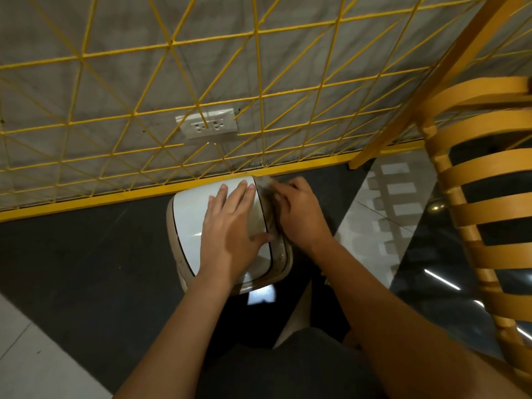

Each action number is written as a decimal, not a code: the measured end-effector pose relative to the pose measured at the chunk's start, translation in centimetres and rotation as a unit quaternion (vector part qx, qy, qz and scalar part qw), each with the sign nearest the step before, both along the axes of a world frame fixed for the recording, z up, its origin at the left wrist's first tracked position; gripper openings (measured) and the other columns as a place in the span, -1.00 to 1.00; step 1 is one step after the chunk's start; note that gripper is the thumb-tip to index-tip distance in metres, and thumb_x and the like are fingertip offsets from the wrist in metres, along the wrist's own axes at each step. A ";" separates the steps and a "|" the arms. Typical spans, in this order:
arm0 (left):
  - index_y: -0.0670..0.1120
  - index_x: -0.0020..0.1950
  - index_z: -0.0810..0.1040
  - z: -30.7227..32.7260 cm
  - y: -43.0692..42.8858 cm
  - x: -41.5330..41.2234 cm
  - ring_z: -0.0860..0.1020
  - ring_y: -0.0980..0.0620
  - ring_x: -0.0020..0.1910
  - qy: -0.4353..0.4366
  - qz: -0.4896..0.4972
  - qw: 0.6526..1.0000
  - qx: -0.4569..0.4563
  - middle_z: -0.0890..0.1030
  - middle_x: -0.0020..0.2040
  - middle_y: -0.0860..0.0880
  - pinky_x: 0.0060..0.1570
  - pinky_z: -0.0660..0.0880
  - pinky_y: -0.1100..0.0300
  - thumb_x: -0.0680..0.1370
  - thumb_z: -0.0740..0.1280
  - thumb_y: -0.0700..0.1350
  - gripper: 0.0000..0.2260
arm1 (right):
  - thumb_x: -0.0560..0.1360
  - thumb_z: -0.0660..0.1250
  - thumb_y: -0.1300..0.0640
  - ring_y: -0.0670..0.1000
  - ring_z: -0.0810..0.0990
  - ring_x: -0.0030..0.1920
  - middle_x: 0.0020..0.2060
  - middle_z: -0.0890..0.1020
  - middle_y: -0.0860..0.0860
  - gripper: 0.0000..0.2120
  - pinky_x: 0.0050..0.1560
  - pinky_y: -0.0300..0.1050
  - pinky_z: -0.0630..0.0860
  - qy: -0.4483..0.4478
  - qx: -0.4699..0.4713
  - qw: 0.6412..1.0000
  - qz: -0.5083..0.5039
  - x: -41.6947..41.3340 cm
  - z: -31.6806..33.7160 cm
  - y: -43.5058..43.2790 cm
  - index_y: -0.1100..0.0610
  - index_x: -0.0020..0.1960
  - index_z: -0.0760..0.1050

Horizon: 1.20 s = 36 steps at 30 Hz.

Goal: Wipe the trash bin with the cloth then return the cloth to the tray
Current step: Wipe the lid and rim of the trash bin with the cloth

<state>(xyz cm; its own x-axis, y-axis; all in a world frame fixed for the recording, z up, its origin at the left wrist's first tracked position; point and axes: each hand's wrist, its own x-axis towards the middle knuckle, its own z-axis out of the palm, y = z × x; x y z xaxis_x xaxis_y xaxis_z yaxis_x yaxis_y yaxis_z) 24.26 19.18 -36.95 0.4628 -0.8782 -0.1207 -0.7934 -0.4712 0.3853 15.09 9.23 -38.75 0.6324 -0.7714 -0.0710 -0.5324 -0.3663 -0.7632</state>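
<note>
Dark floor point(86, 254) by a yellow wire grid point(172, 82). Trash bin point(187, 223) sat under the left hand point(230, 228), fingers flat and relaxed; beside them the right hand point(299, 214) clutched the cloth point(266, 203) on its rim. Mid-wipe I'd guess, other sides next.

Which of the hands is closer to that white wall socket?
Left. The left hand lies flat on the trash bin lid, below the wall socket; the right hand, gripping the cloth, is farther to the right.
</note>
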 end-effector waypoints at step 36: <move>-0.07 0.49 0.10 1.5 0.8 1.0 0.02 -0.16 0.49 0.012 -0.080 0.995 0.051 0.11 0.52 -0.04 0.43 0.04 -0.03 0.41 0.43 0.04 -0.22 | 0.59 0.11 0.14 0.16 0.45 0.10 0.16 0.38 0.20 -0.60 0.09 -0.31 0.28 0.102 0.054 0.993 0.011 -2.3 0.5 2.5 -0.06 0.40 0.29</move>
